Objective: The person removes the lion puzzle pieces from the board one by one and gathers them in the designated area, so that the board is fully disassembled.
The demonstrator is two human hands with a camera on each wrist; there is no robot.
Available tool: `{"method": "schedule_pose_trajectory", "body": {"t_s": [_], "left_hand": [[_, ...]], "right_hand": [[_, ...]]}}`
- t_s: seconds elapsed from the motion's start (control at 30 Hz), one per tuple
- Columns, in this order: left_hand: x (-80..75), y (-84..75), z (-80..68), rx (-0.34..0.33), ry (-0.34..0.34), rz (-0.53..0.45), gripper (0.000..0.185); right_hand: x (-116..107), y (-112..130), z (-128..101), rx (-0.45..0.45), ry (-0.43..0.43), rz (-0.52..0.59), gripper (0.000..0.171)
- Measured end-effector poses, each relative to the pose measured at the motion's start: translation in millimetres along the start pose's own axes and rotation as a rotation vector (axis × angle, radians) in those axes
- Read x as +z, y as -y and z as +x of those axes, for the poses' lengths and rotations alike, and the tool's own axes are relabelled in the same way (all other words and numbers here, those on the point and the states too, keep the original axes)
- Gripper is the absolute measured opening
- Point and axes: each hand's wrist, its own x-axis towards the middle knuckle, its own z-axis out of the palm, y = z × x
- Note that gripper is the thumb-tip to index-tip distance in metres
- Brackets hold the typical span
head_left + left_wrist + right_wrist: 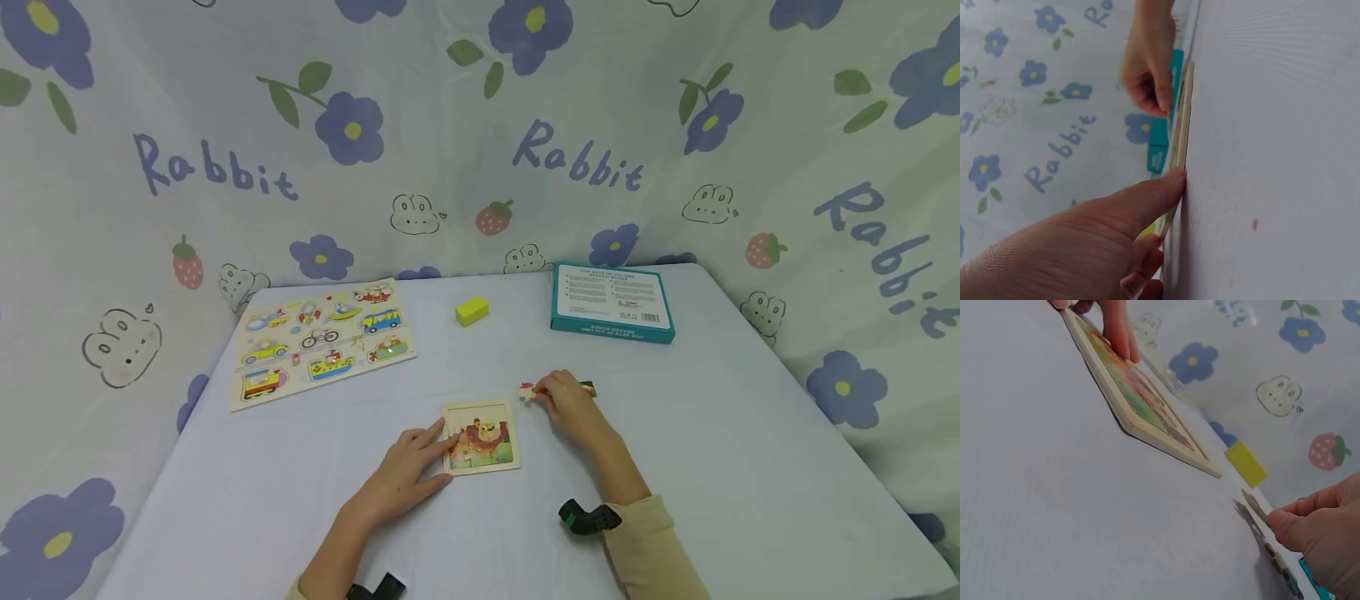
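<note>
A small framed lion puzzle [481,436] lies flat on the pale table [720,467]. My left hand [420,462] rests beside it, and its straight fingers [1116,328] touch the frame's left edge [1180,125]. My right hand [561,400] is just right of the frame, curled over loose puzzle pieces [528,390]. In the right wrist view my right hand [1319,531] pinches one thin puzzle piece [1252,505] at its edge, with more pieces [1279,562] lying under it.
A yellow block [471,311] sits behind the puzzle. A teal box [611,302] stands at the back right. A wooden vehicle puzzle board [322,340] lies at the back left. A flower-print cloth [480,150] walls the table on three sides.
</note>
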Motion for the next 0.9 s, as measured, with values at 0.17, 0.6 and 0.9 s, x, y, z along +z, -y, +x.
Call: {"method": "schedule_pose_trajectory", "body": {"t_s": [0.17, 0.6, 0.9], "left_hand": [[-0.3, -1.1, -0.2, -0.003, 0.003, 0.002, 0.056], [0.4, -0.1, 0.2, 0.004, -0.002, 0.006, 0.057], [-0.6, -0.4, 0.9, -0.002, 0.003, 0.002, 0.057]], "right_hand": [[0.5, -3.0, -1.1, -0.034, 0.017, 0.006, 0.005], [4.1, -11.1, -2.1, -0.057, 0.054, 0.041, 0.006], [3.0, -9.4, -1.0, -0.037, 0.068, 0.044, 0.006]]}}
